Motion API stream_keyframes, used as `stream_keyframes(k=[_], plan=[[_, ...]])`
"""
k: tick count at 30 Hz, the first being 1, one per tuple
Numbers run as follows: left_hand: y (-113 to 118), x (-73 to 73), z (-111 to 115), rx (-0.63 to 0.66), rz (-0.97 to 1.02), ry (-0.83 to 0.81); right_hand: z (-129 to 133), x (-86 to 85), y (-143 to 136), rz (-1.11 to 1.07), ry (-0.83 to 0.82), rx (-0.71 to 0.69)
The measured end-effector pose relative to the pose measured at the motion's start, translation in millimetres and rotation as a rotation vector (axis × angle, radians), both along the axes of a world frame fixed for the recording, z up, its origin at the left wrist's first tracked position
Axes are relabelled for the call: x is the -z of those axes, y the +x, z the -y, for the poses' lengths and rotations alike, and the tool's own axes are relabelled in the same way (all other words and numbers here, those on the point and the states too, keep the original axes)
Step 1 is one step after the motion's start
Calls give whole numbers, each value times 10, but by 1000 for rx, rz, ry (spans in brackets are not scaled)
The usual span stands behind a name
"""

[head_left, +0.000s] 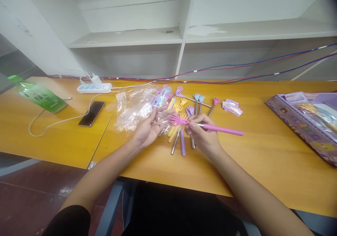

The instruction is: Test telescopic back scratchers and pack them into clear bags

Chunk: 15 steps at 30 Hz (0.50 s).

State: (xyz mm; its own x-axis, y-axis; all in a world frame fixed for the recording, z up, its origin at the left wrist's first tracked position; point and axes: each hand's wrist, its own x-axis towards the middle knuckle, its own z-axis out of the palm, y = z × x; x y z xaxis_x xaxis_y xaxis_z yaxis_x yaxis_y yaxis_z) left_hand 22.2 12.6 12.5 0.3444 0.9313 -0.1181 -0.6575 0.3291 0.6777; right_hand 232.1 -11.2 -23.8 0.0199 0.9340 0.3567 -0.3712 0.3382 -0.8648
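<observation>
My right hand (204, 132) is closed around the metal neck of a pink back scratcher (223, 129), its claw end pointing left. My left hand (149, 129) pinches a small clear plastic bag (163, 116), and the pink claw lies at or in the bag's opening; I cannot tell which. Beneath and behind both hands lie several more back scratchers with yellow, purple, blue and pink claws, among them a purple one (182, 143) and a blue one (197, 97). A heap of clear plastic bags (131, 109) rests to the left of them.
A phone (91, 114), a white power strip (94, 88) and a green tea bottle (39, 94) occupy the table's left side. Small printed cards (232, 107) lie right of the scratchers. Further right stands a purple printed box (297, 129) with packaged items. Cables run along the back edge.
</observation>
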Motion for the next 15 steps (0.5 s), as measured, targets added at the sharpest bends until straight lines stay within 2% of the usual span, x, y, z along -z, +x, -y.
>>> stream_keyframes(k=[6,15], plan=[[10,-8,72,50,-22,49,16,53,-46,-3,-63,-7],[61,-1,124,86,-90,169,-20,94,-70,-47,-187,75]])
